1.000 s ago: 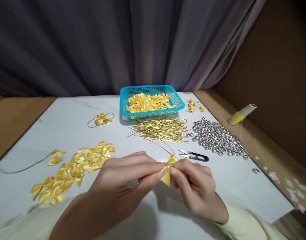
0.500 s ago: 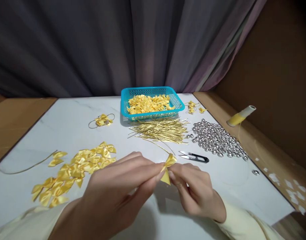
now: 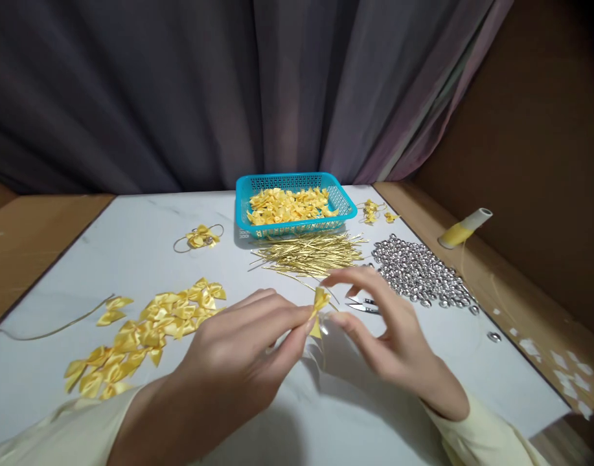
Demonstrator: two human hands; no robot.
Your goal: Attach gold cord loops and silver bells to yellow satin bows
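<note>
Between thumb and forefinger, my left hand pinches a yellow ribbon bow above the front of the white table. My right hand is just right of the bow, thumb and forefinger spread apart with nothing plainly between them. A thin pale strand hangs below the bow. Behind my right fingers lie small black-handled thread snips, partly covered by that hand. Left of my left hand spreads a group of loose yellow bows. Gold wire pieces lie in a heap beyond both hands.
A blue basket of yellow bows stands at the back. Silver beads are heaped at right, near a yellow thread spool. A wire loop with bows lies at left. A curtain hangs behind the table.
My right hand has let go of the bow and opened, its forefinger lifting and the hand shifting right. The left hand still holds the bow, which has turned more upright.
</note>
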